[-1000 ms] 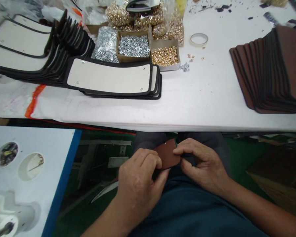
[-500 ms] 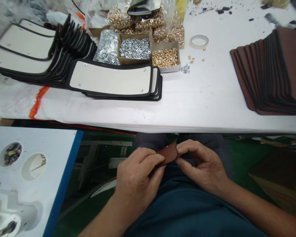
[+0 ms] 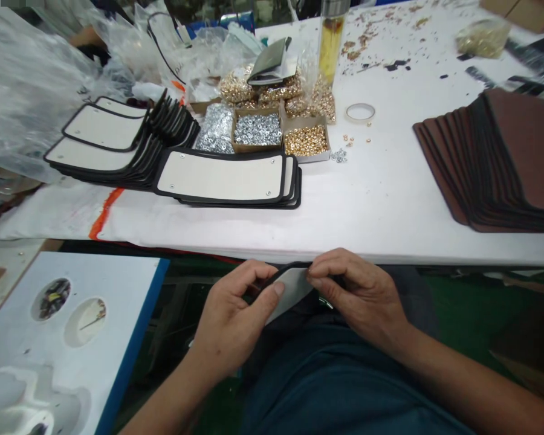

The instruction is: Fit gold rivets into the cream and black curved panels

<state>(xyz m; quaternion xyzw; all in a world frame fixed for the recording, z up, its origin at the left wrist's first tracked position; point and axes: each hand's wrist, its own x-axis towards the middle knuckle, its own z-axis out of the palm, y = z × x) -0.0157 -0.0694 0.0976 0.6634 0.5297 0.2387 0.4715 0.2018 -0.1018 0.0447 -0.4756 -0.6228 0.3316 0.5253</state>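
Note:
Over my lap, just below the table's front edge, I hold a leather panel [image 3: 294, 289] with a pale face and a black border. Its pale side faces me, tilted. My left hand [image 3: 240, 314] grips its left part, thumb lying on the pale face and fingers behind. At the upper right corner, my right hand [image 3: 356, 290] pinches the edge between thumb and fingers. Whatever else the right fingertips may hold is hidden. Finished-looking pale panels of the same kind [image 3: 220, 175] lie stacked on the table beyond my hands.
Boxes of silver eyelets [image 3: 257, 130] and gold eyelets [image 3: 306, 141] stand behind the stack. A tape roll [image 3: 360, 112] lies right of them. Brown panels [image 3: 457, 169] fan out at the right. A white machine table [image 3: 131, 302] with round recesses stands at lower left. A bottle [image 3: 330, 51] stands behind.
The panel has turned over from its brown side to its pale side. Both hands stay on it, the left with its thumb now on the pale face. My view has tilted upward.

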